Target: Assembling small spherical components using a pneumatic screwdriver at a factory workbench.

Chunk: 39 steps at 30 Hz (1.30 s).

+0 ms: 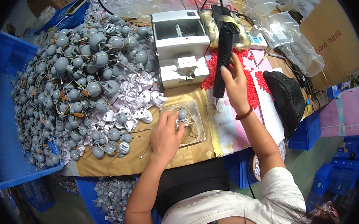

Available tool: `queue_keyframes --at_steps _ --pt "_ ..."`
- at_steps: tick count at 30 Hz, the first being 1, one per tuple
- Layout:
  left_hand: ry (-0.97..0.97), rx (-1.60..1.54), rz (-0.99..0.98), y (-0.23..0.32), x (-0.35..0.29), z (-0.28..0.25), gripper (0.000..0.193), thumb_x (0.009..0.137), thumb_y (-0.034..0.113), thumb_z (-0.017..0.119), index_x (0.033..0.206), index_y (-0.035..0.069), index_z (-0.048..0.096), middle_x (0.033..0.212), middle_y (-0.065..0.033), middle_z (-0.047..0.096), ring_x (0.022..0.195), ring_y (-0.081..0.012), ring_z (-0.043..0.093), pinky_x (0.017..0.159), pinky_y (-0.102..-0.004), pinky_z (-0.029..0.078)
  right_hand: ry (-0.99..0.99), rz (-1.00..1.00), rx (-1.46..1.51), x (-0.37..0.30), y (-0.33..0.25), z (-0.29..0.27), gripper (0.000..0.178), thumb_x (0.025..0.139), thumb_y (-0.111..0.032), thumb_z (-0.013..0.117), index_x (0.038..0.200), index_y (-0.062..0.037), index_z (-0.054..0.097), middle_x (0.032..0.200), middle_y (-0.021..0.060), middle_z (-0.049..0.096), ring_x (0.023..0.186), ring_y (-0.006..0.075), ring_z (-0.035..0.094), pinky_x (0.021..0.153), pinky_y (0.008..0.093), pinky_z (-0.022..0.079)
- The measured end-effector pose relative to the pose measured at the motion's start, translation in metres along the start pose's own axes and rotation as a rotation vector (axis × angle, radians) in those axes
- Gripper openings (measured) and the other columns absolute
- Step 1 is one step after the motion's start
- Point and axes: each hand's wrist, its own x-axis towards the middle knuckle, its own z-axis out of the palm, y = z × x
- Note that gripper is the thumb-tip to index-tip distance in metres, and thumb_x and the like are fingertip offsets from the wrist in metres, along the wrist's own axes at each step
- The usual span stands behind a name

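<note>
My left hand [164,134] is closed, thumb and fingers at a small grey ball-shaped part with a white base and thin wires [182,114]. That part sits on a clear square plate [199,132] on the brown-covered tabletop. My right hand [236,85] is wrapped round a black electric screwdriver [223,46], which hangs upright from a cable. Its bit points down, to the right of the plate and apart from the part. Left of my left hand lie several loose grey ball parts [114,134] with wires.
A large pile of grey ball parts [61,64] and white plastic pieces [135,102] fills the left, against a blue bin [4,103]. A silver-white machine [182,49] stands behind the plate. Red small parts [251,90], a black pouch [286,100] and a cardboard box [328,39] lie right.
</note>
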Motion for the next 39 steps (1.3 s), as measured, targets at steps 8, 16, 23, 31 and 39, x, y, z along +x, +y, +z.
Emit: queue_keyframes --at_steps 8,16,23,31,39 --pt "0.039 -0.029 0.08 -0.002 -0.007 0.003 0.03 0.084 0.009 0.076 0.112 0.009 0.066 0.104 -0.0083 0.068 0.092 -0.0316 0.067 0.077 -0.0418 0.053 -0.678 -0.139 -0.126 -0.066 -0.018 0.03 0.011 0.091 -0.005 0.071 0.1 -0.0007 0.073 0.098 0.0123 0.071 0.092 0.0305 0.066 0.083 0.0369 0.053" --pt "0.03 0.026 0.128 0.0 -0.006 0.001 0.031 0.084 0.009 0.076 0.112 0.008 0.065 0.101 -0.0089 0.066 0.09 -0.0323 0.066 0.076 -0.0429 0.052 -0.599 0.315 0.256 -0.068 -0.026 0.063 0.015 0.104 -0.013 0.057 0.104 0.002 0.061 0.093 0.0107 0.072 0.082 0.0182 0.07 0.076 0.0311 0.057" --pt "0.019 -0.045 0.083 -0.001 -0.008 0.0 0.03 0.084 0.008 0.076 0.112 0.008 0.065 0.1 -0.0095 0.065 0.088 -0.0327 0.066 0.074 -0.0434 0.052 -0.569 0.763 0.627 -0.062 -0.019 0.066 0.024 0.109 -0.022 0.051 0.11 0.0001 0.058 0.098 0.0131 0.071 0.089 0.0199 0.071 0.08 0.0314 0.058" --pt "-0.668 0.306 -0.007 -0.032 -0.099 -0.13 0.025 0.085 0.014 0.074 0.11 0.01 0.07 0.105 -0.0115 0.069 0.092 -0.0324 0.068 0.077 -0.0437 0.054 -0.947 0.524 0.456 -0.044 -0.017 -0.013 0.029 0.105 -0.021 0.059 0.125 0.0007 0.061 0.109 0.0099 0.073 0.098 0.0143 0.069 0.085 0.0299 0.058" --pt "-0.433 0.401 -0.038 -0.032 -0.093 -0.153 0.032 0.082 0.015 0.077 0.111 0.006 0.067 0.099 -0.0131 0.065 0.093 -0.0348 0.062 0.079 -0.0441 0.05 -1.094 0.194 -0.291 -0.045 -0.014 -0.051 0.021 0.098 -0.017 0.068 0.108 0.0007 0.07 0.103 0.0133 0.074 0.083 0.0228 0.072 0.077 0.0315 0.056"
